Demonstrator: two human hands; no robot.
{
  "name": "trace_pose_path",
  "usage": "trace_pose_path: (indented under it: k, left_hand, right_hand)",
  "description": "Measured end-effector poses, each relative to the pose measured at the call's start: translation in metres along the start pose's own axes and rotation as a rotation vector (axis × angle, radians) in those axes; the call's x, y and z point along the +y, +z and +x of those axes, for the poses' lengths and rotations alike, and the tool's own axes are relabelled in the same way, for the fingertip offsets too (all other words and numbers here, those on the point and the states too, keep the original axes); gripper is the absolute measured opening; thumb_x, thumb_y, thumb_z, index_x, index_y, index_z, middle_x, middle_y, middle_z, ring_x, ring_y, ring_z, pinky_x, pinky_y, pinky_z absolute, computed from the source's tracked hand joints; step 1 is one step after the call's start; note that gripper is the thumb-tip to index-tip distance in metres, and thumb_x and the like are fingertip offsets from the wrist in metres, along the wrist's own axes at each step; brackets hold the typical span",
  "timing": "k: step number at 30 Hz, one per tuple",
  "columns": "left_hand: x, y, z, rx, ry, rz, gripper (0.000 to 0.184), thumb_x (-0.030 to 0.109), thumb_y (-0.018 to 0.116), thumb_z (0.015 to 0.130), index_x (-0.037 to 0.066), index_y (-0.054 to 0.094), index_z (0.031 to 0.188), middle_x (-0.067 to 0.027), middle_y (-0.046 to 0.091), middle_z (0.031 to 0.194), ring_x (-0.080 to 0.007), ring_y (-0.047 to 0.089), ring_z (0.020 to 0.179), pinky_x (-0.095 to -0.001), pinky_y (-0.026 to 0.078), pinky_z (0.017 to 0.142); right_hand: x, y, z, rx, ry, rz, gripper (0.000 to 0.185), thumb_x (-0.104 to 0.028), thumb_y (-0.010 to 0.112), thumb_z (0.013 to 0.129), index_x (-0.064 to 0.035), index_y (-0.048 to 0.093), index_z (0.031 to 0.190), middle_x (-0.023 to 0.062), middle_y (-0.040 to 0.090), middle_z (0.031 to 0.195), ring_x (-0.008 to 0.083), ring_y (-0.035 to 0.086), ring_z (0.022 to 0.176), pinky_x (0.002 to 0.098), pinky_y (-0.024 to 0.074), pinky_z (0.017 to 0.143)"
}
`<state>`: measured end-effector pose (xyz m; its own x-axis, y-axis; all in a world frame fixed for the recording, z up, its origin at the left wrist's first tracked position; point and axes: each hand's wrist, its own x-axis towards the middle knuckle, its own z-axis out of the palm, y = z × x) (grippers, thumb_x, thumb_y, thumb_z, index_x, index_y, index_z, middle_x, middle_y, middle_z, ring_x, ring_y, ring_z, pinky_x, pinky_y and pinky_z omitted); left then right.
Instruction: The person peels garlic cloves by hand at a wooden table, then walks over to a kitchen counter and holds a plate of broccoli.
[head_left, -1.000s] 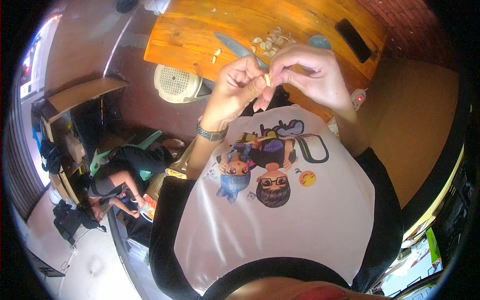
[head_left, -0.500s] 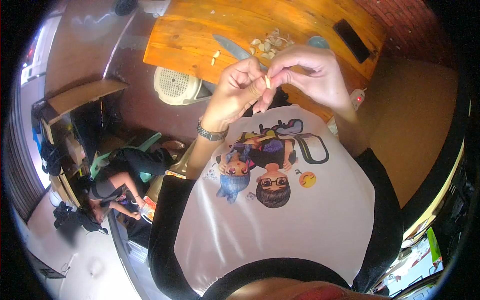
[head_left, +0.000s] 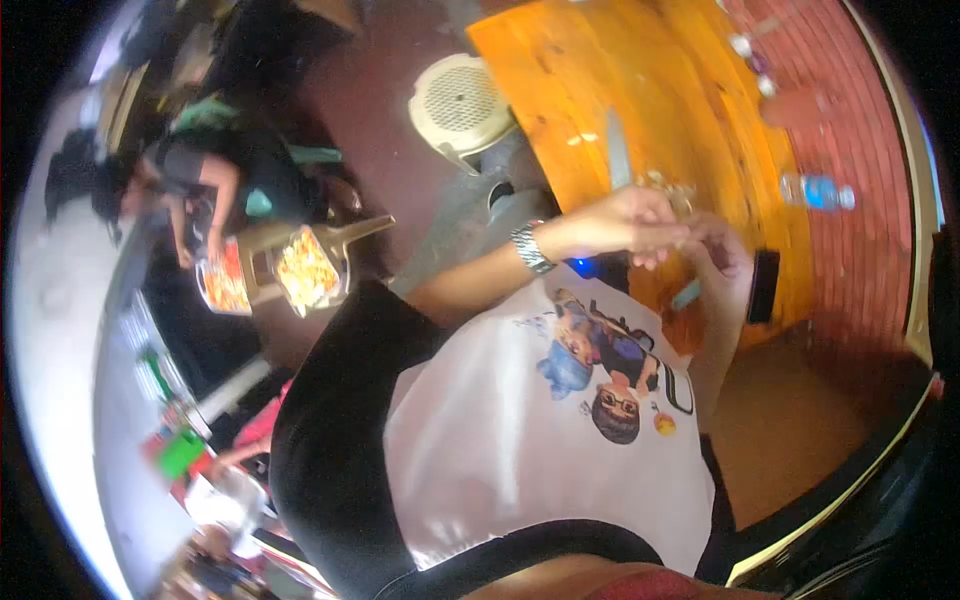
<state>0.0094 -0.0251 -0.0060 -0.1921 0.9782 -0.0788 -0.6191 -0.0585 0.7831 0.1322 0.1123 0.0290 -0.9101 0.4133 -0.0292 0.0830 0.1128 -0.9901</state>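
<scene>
My left hand (head_left: 635, 228), with a metal-band watch (head_left: 532, 247) at its wrist, reaches over the edge of the wooden table (head_left: 560, 75). Its closed fingers meet the pinched fingertips of my right hand (head_left: 722, 250). Blur hides whatever is between them. Just beyond my left hand lies a knife (head_left: 618, 150), blade flat on the wood. Pale garlic cloves and peelings (head_left: 680, 192) are partly hidden behind my hands. Small pale pieces (head_left: 582, 139) lie left of the knife. Under my right wrist, a bluish object (head_left: 686, 295) shows in part.
A dark phone (head_left: 763, 287) lies right of my right hand. A plastic bottle (head_left: 818, 192) is at the far right. Left of the table stands a cream plastic stool (head_left: 459, 97). Another person (head_left: 215, 175) sits at the left beside two containers of food (head_left: 311, 272).
The view has turned left, so the table and both hands appear farther right. The bottle and a second food container have come into view. My hands remain together; the pale piece between them has become indistinct.
</scene>
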Motion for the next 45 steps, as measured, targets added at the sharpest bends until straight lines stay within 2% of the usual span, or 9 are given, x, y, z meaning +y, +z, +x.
trace_pose_path:
  k: [11,21,25,29,31,34,37,40,45]
  left_hand:
    - [-0.001,-0.014,-0.01,0.36,-0.054,0.406,0.039,0.042,0.055,0.086,0.004,0.054,0.075,0.0,0.053,0.058,-0.0062,0.05,0.049,-0.0205,0.039,0.042]
    - [-0.168,-0.212,-0.038,0.979,-0.263,-0.784,0.055,0.032,0.061,0.083,0.001,0.038,0.122,-0.0152,0.046,0.111,-0.0278,0.053,0.097,-0.0386,0.049,0.082]
    - [-0.199,-0.26,-0.042,1.192,-0.24,-0.715,0.07,0.042,0.062,0.079,0.001,0.033,0.128,-0.0143,0.044,0.111,-0.0279,0.052,0.096,-0.0403,0.048,0.085]
    - [-0.204,-0.308,-0.012,1.212,-0.199,-0.72,0.098,0.054,0.066,0.071,-0.001,0.019,0.137,-0.0122,0.043,0.105,-0.0251,0.052,0.092,-0.0381,0.048,0.083]
    - [-0.198,-0.318,0.024,1.247,-0.145,-0.803,0.096,0.058,0.065,0.07,0.004,0.022,0.137,-0.0173,0.033,0.134,-0.03,0.037,0.119,-0.0449,0.032,0.098]
    - [-0.186,-0.344,0.054,1.12,0.199,-0.864,0.096,0.057,0.067,0.069,0.001,0.025,0.135,-0.0157,0.033,0.137,-0.0273,0.03,0.126,-0.045,0.026,0.101]
    - [-0.283,-0.433,0.084,1.214,0.36,-0.989,0.092,0.05,0.07,0.069,0.001,0.028,0.134,-0.0132,0.036,0.135,-0.0267,0.033,0.124,-0.0445,0.027,0.101]
    - [-0.248,-0.379,0.055,1.508,0.234,-0.799,0.082,0.035,0.075,0.07,0.001,0.032,0.132,-0.0088,0.041,0.131,-0.0259,0.037,0.121,-0.0417,0.027,0.101]
    - [-0.366,-0.311,0.002,1.381,0.403,-0.931,0.061,0.033,0.07,0.075,0.006,0.044,0.123,-0.0071,0.049,0.121,-0.021,0.047,0.109,-0.0379,0.04,0.089]
  right_hand:
    - [0.07,-0.021,0.0,0.155,0.194,0.49,0.014,-0.01,0.056,0.086,0.0015,0.054,0.093,0.0102,0.059,0.098,0.0186,0.057,0.088,0.0327,0.0462,0.081]
    - [0.071,-0.052,-0.002,0.171,0.191,0.787,0.006,-0.013,0.054,0.087,-0.0073,0.053,0.089,0.0049,0.057,0.091,0.0165,0.054,0.085,0.0327,0.0444,0.079]
    - [0.072,-0.03,-0.033,0.354,0.404,0.687,0.01,-0.012,0.055,0.086,-0.0092,0.051,0.077,0.0026,0.053,0.078,0.014,0.048,0.07,0.0294,0.0412,0.066]
    - [0.093,-0.016,-0.032,-0.018,0.425,0.678,0.015,-0.014,0.057,0.084,-0.0116,0.047,0.074,0.0014,0.048,0.072,0.0132,0.044,0.064,0.0289,0.0391,0.06]
    - [0.101,-0.01,-0.021,0.031,0.555,0.593,0.017,-0.016,0.059,0.083,-0.0102,0.046,0.073,0.0026,0.048,0.072,0.0146,0.046,0.064,0.0292,0.0409,0.061]
    - [0.109,0.003,-0.01,-0.117,0.645,0.496,0.015,-0.011,0.059,0.082,-0.0068,0.047,0.073,0.0061,0.051,0.075,0.0162,0.052,0.069,0.0328,0.0475,0.063]
    - [0.129,-0.001,-0.005,-0.139,0.748,0.424,0.013,-0.007,0.06,0.08,-0.0049,0.049,0.074,0.0076,0.053,0.078,0.0155,0.053,0.07,0.0354,0.0512,0.065]
    - [0.134,0.012,0.0,-0.14,0.842,0.383,0.013,-0.006,0.06,0.079,-0.0043,0.05,0.073,0.0076,0.054,0.079,0.0155,0.054,0.071,0.0356,0.052,0.066]
    - [0.149,0.027,0.023,-0.267,0.771,0.337,0.01,-0.005,0.06,0.079,-0.0033,0.053,0.073,0.0091,0.058,0.081,0.0167,0.058,0.076,0.0359,0.0503,0.071]
